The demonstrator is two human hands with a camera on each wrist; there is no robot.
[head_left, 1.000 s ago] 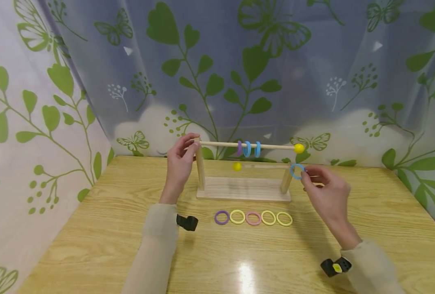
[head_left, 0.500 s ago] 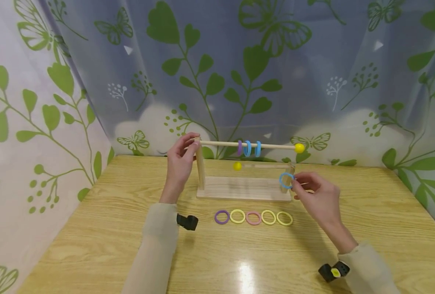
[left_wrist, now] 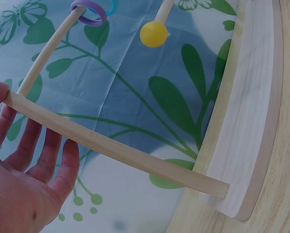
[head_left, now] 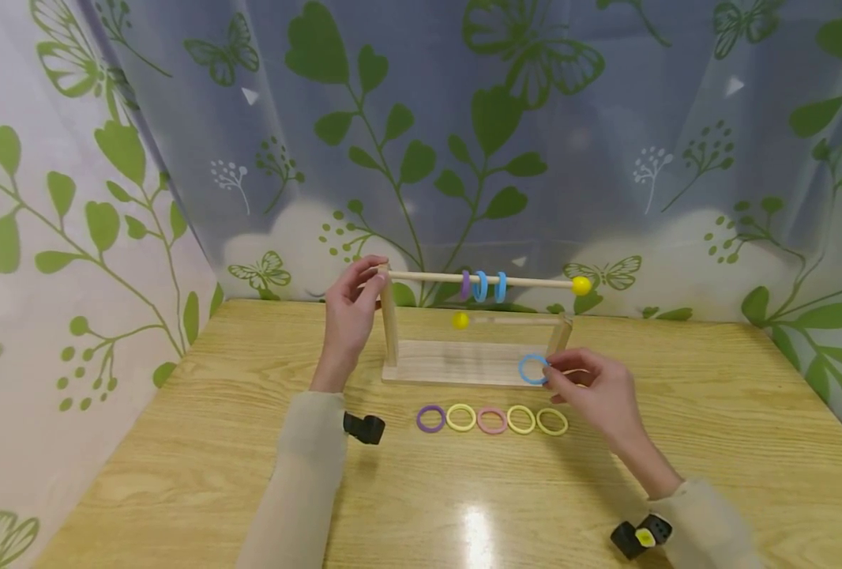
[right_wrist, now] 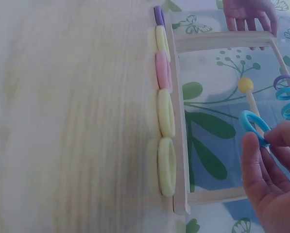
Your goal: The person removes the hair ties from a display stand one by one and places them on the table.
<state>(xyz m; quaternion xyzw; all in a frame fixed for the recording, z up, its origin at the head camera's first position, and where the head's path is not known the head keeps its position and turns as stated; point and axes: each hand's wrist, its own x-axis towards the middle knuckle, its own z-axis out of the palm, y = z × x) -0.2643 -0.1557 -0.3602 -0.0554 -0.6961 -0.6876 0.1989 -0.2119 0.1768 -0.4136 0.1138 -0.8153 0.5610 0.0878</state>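
My left hand (head_left: 350, 316) grips the top of the left post (head_left: 390, 332) of a wooden stand (head_left: 456, 365), thumb on one side and fingers on the other. A purple ring (head_left: 465, 284) and two blue rings hang on the stand's upper rod (head_left: 421, 276), which ends in a yellow ball (head_left: 580, 286). Between thumb and fingertips my right hand (head_left: 599, 395) pinches another blue ring (head_left: 521, 370), held in front of the stand's right part. The right wrist view shows this pinched blue ring (right_wrist: 245, 120) clear of both rods.
In front of the base lies a row of loose rings: one purple (head_left: 431, 431), one pink (head_left: 492, 432) and several yellow ones (head_left: 552, 434). A lower rod with a yellow ball (head_left: 460, 320) points left from the short right post (head_left: 558, 338). Patterned curtain stands behind the wooden table (head_left: 250, 474).
My right hand has carried the blue ring left and down, from beside the right post's top to just above the base's front right. The left hand keeps its place on the stand.
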